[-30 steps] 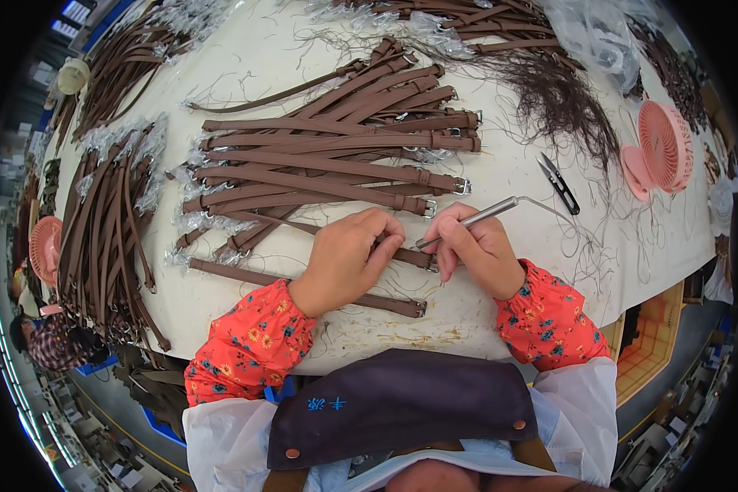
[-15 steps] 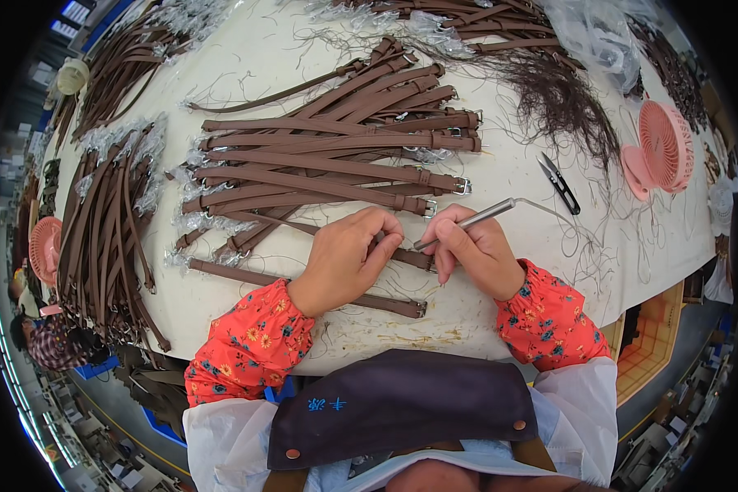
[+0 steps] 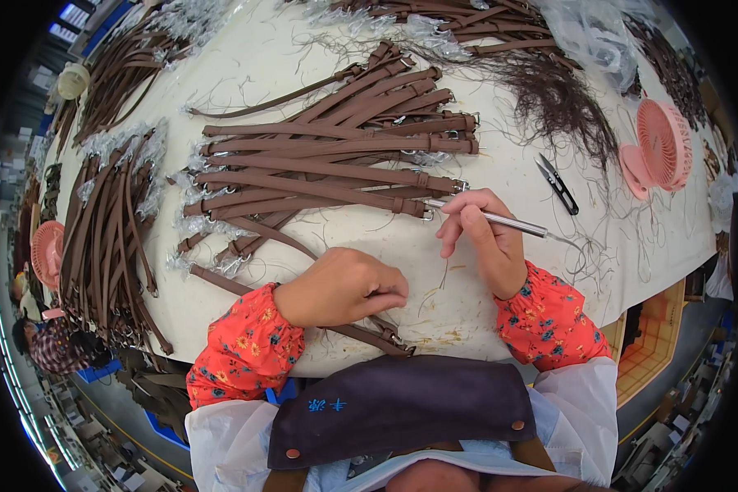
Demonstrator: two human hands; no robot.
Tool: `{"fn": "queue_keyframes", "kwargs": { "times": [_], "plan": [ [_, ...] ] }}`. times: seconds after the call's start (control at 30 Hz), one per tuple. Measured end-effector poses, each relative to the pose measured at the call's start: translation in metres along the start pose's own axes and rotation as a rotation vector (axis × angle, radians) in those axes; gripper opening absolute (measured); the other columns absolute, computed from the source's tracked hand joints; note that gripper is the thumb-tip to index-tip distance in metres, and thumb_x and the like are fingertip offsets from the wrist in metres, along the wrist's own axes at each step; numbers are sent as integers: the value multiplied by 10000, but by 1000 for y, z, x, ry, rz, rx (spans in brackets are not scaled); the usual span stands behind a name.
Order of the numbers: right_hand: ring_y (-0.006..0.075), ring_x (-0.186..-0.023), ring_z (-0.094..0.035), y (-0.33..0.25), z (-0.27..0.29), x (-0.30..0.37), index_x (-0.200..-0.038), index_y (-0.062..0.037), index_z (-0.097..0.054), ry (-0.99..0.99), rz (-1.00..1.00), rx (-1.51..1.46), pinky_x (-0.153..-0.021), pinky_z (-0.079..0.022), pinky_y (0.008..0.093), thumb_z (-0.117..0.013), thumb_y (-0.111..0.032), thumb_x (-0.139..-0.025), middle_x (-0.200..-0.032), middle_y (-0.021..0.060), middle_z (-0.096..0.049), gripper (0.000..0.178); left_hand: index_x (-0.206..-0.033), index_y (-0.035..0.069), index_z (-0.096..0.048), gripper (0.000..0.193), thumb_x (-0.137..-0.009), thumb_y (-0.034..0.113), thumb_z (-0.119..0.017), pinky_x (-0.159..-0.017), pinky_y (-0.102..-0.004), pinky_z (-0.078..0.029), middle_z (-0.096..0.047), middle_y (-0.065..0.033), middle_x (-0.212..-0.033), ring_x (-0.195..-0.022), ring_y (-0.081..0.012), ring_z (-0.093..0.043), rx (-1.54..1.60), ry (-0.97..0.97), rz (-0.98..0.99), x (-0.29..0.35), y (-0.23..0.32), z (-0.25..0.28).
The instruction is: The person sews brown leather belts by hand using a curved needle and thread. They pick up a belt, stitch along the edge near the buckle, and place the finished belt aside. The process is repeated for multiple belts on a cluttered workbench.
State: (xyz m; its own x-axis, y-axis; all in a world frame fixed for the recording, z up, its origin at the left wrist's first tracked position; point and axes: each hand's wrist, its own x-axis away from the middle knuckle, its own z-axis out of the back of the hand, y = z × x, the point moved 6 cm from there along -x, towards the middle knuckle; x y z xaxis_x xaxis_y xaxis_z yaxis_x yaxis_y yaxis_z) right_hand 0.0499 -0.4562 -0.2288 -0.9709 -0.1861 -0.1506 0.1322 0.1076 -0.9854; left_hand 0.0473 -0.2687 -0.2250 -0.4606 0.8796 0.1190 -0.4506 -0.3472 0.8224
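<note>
1. My left hand (image 3: 348, 287) is curled, knuckles up, with the thumb side toward my right. Its fingertips are mostly tucked out of sight, so I cannot tell whether they grip anything.
2. Brown straps (image 3: 365, 335) run under that hand. They come in from its left and reach out below it on the right, where a small metal buckle (image 3: 397, 336) shows near my apron (image 3: 402, 406).
3. My right hand (image 3: 488, 238) is raised, a little farther from me than the left and well apart from it. It holds a slim silver rod (image 3: 517, 223) between thumb and fingers.
4. The rod's left end lies by the buckle end of a strap in the pile; a thin cord (image 3: 567, 244) leaves its other end, right of the hand.
5. A fine dark thread (image 3: 444, 275) hangs below my right fingertips.
6. Beyond my left hand lies the strap pile (image 3: 320, 160), crisscrossed, with clear plastic wrap (image 3: 201, 197) at its left ends. Well to that hand's left is another strap bundle (image 3: 111, 221).
7. Beyond my right hand, to its right, are black snips (image 3: 558, 184). Farther right stands a pink fan (image 3: 664, 146); past the snips is a dark heap of threads (image 3: 562, 98).
8. Both wrists wear red flowered sleeves (image 3: 250, 344).
</note>
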Motion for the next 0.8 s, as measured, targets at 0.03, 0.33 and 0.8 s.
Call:
{"fn": "queue_keyframes", "kwargs": {
  "times": [0.03,0.33,0.8],
  "plan": [
    [108,-741,-613,-1,-1,0,-1146,-23,-610,7,6,11,-754,-501,279,-478,-265,-1102,-815,43,-635,279,-1041,99,-709,222,-832,132,-777,-754,-409,-509,-697,-70,-944,-888,-293,-652,-70,189,-68,0,1,8],
    [265,-835,-651,-13,-14,-1,-1144,-88,-616,-141,236,560,-745,-523,330,-647,-155,-998,-933,92,-648,163,-1101,83,-678,334,-799,143,-807,-835,-423,-443,-604,-52,-998,-932,-283,-540,-389,446,-39,-6,-7,22],
    [315,-783,-616,-14,-28,4,-1030,-74,-613,-243,381,687,-664,-517,390,-743,7,-788,-896,111,-583,286,-1065,87,-650,355,-758,77,-829,-843,-410,-465,-631,-83,-1078,-987,-315,-574,-357,400,86,8,-15,45]
  ]
}}
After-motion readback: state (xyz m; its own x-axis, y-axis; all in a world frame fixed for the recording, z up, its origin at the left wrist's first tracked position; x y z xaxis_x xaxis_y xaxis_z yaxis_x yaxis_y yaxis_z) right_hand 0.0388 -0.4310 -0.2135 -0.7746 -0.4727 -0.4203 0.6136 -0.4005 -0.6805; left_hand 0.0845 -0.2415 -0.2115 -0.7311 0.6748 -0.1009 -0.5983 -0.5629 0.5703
